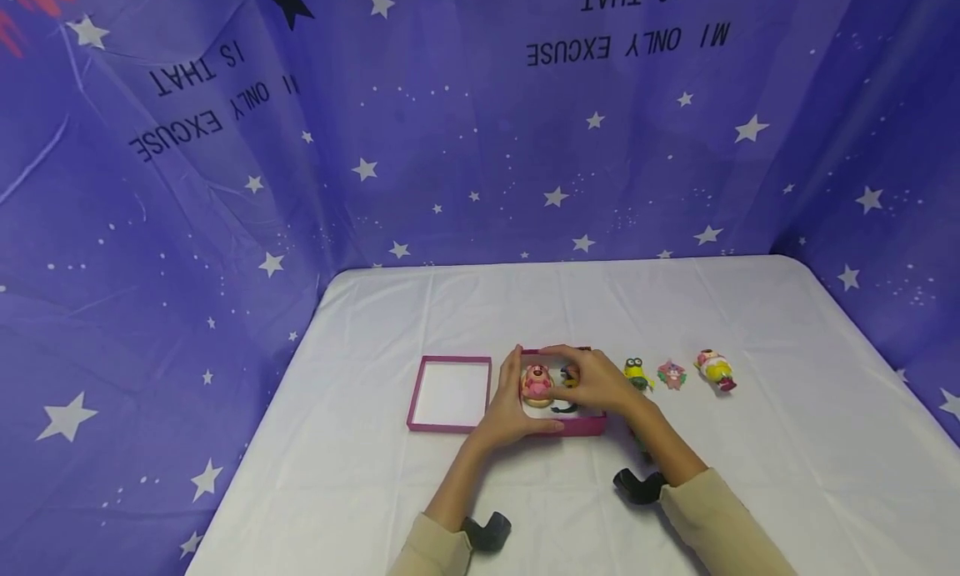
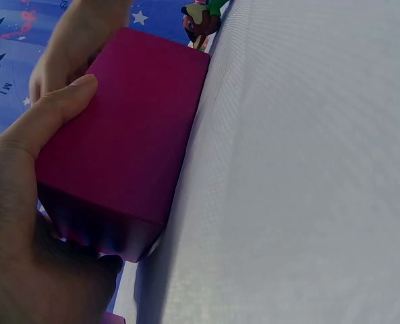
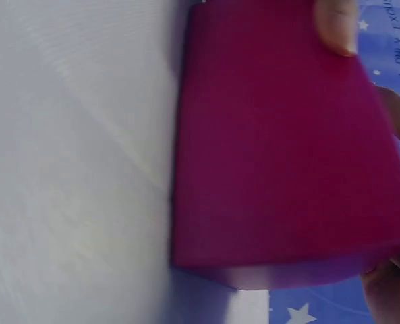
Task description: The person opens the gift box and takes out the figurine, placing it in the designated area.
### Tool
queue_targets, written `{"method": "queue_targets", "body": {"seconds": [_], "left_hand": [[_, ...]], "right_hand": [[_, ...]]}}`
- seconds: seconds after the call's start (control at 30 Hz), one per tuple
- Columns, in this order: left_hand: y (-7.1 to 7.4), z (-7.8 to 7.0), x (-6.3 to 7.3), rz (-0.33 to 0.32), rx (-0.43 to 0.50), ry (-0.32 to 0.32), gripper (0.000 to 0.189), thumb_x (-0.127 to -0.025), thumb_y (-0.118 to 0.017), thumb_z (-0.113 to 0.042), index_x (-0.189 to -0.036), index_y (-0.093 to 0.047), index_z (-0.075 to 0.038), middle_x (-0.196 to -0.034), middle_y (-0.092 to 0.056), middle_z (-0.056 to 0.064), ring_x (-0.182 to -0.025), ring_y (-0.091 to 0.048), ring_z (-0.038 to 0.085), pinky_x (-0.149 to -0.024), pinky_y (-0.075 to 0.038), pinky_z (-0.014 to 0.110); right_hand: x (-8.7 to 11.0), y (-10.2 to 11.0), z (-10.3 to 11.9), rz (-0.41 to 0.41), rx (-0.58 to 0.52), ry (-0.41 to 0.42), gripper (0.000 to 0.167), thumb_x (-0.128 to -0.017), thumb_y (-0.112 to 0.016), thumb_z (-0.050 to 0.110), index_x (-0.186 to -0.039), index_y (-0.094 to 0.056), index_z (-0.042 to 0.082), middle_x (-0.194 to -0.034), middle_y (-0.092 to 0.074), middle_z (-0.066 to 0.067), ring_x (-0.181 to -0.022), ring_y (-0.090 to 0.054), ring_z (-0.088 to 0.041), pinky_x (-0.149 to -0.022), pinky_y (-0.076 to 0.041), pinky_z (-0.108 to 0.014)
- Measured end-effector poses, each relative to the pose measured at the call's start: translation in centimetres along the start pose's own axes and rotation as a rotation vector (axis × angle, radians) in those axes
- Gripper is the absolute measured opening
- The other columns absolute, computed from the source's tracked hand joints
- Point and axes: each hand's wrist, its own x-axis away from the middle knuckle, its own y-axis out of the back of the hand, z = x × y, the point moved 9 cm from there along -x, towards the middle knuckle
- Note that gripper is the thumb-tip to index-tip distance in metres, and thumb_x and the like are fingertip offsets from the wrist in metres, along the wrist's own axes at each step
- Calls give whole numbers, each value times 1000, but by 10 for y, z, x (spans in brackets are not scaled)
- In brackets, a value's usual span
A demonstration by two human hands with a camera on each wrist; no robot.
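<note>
On the white table stands a magenta box (image 1: 583,427) holding a pink bear figurine (image 1: 537,381) and a smaller yellow-and-black figure (image 1: 569,376). My left hand (image 1: 504,413) grips the box's left end, its thumb (image 2: 78,94) along the near wall and the other fingers at the far side. From the right, my right hand (image 1: 600,382) reaches over the rim, thumb beside the bear and index finger arched above the yellow-and-black figure. I cannot tell whether it pinches either figure. The box wall hides its fingertips in both wrist views.
A shallow magenta-rimmed lid (image 1: 450,429) lies left of the box. To the right lie a green-and-yellow figure (image 1: 636,374), a small pink-and-green figure (image 1: 672,374) and a pink-and-yellow figure (image 1: 716,371). A brown-and-green figure (image 2: 201,23) sits beyond the box's right end.
</note>
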Motion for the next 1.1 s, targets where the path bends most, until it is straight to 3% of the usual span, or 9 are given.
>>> {"method": "queue_targets", "body": {"seconds": [0.27, 0.63, 0.9, 1.1], "left_hand": [[0, 0, 1, -11, 0, -6, 127, -61, -84, -42, -148, 8, -26, -153, -2, 4, -136, -17, 31, -105, -26, 51], [0, -1, 0, -13, -1, 6, 128, -61, -86, -36, -148, 8, -26, -153, -2, 5, -136, -16, 33, -105, -25, 50], [0, 0, 0, -12, -1, -1, 128, -62, -85, -36, -148, 8, -23, -153, -2, 7, -136, -15, 34, -106, -24, 50], [0, 0, 0, -15, 1, -5, 127, -62, -85, -37, -148, 7, -24, -153, -2, 6, -136, -16, 34, -106, -24, 50]], "right_hand": [[-8, -15, -8, 0, 134, -63, 68, -67, -75, 55, -122, -60, 19, -49, -32, 12, -45, -26, -3, -42, -23, -23], [-11, -19, -5, 9, 274, -71, 70, -60, -80, 51, -118, -64, 16, -52, -42, 14, -51, -36, -7, -52, -41, -28], [-12, -21, -1, 3, 352, -46, 68, -59, -80, 52, -117, -65, 18, -58, -55, 10, -52, -38, -8, -52, -43, -30], [-11, -21, 1, -3, 375, -42, 66, -61, -80, 50, -116, -66, 17, -52, -38, 11, -50, -34, -9, -47, -35, -28]]}}
